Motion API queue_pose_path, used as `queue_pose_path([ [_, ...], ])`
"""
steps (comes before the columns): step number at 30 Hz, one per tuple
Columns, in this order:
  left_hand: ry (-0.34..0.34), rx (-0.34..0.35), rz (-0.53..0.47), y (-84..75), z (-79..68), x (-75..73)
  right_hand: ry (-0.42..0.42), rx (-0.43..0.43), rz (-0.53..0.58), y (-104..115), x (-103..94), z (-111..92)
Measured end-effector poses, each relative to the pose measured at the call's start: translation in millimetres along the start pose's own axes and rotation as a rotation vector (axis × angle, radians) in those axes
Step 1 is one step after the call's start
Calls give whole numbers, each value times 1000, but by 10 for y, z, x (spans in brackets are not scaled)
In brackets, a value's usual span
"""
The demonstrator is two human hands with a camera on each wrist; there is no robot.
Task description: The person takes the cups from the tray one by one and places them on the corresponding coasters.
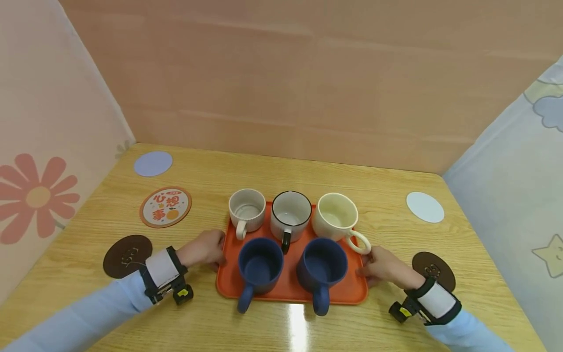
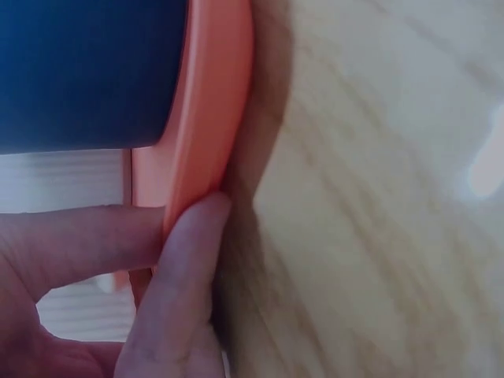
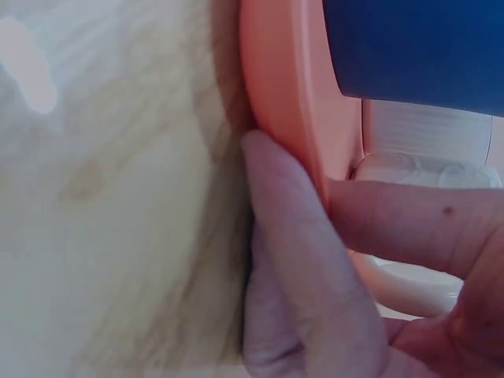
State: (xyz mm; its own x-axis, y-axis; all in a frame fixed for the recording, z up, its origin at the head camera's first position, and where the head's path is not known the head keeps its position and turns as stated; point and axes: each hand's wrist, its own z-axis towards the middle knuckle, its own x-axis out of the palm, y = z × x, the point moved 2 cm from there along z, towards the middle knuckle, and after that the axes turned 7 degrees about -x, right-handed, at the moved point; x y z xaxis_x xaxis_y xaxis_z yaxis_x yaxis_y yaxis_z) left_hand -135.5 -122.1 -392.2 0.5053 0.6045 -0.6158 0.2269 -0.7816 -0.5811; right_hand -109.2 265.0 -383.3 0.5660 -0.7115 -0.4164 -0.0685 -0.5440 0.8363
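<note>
An orange-red tray bears several mugs in two rows. At its back are a small white mug, a white mug with black rim and handle, and a cream mug. Two navy mugs, one left and one right, stand in front. My left hand pinches the tray's left edge, with fingers on both sides of the rim. On the opposite edge my right hand grips the rim likewise. Whether the tray touches the table cannot be told.
On the left of the wooden table lie a lilac disc, a printed round coaster and a brown one. A pale blue disc and another brown coaster lie right. Cloth walls surround the table.
</note>
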Motion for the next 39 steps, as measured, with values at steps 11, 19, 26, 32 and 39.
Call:
queue_pose_path([
  [11,-2,16,-70,22,-137,64,16,28,32,-36,52,-93],
  [19,5,40,-85,50,-158,53,-23,82,36,-5,51,-132],
  [26,10,16,-111,60,-154,54,-55,111,-36,23,48,-110],
  [32,20,-10,-121,64,-151,56,-27,102,-73,54,25,-103],
  [39,45,-8,-129,52,-150,39,47,42,-171,151,-90,-125],
])
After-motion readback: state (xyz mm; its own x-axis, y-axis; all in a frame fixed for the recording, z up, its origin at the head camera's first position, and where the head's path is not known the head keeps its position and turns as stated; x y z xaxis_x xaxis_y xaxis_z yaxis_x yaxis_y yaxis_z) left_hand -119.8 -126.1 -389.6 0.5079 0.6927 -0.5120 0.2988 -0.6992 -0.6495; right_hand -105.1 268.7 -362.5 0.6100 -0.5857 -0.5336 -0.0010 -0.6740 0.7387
